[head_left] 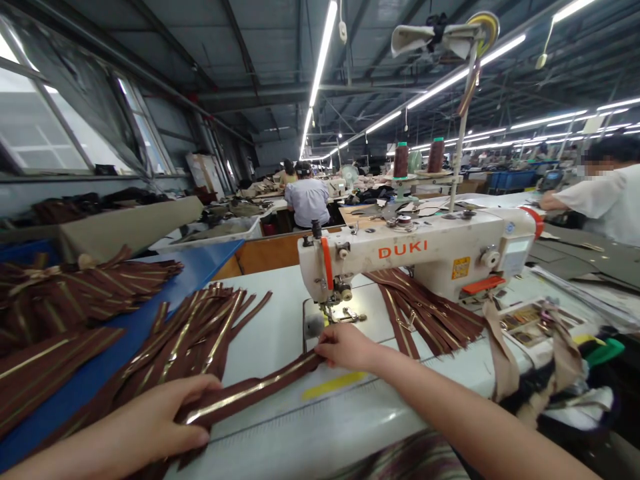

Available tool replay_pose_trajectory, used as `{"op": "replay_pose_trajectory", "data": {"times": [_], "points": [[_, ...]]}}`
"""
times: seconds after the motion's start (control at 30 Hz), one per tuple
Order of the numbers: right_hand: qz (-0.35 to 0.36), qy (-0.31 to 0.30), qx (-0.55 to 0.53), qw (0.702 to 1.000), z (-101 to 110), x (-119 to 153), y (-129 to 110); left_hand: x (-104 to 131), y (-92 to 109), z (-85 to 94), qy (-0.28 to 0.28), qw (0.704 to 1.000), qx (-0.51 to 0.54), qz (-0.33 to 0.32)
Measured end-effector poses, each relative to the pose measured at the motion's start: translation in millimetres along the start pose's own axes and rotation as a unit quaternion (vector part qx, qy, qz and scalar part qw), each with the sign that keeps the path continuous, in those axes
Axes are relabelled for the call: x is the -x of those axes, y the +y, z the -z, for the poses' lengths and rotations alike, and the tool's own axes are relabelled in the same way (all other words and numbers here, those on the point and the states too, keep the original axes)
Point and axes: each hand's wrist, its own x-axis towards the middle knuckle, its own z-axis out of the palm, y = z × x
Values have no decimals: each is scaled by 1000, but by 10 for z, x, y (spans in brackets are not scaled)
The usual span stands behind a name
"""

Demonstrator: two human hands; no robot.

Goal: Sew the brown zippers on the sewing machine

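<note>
A brown zipper strip with shiny gold teeth (255,387) stretches between my two hands over the pale sewing table (280,427). My left hand (175,413) holds its near end, thumb below and fingers above. With bent, closed fingers, my right hand (345,345) pinches the far end just in front of the needle area of the white DUKI sewing machine (370,250). A pile of similar brown zippers (195,333) lies to the left, beyond my left hand. More brown zippers (425,310) fan out under the machine's arm.
Bundled brown zippers (75,287) lie on a blue surface (223,257) at the left. A parts tray (540,320) and hanging beige strips (495,353) are at the right. Thread cones (401,160) stand behind the machine. One person (307,197) sits ahead, another (610,193) at the right.
</note>
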Motion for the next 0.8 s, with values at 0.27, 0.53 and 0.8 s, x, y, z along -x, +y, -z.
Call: {"op": "replay_pose_trajectory", "data": {"times": [0.27,0.53,0.8], "points": [[-64,-60,-24,996,155,-98,29,-163,585,-516,86,979,-79,-164],[-78,-76,-4,994,207,-153,33,-563,956,-1037,198,918,-134,-316],[45,59,125,989,338,-27,181,-663,912,-1100,164,935,-74,-306]]}}
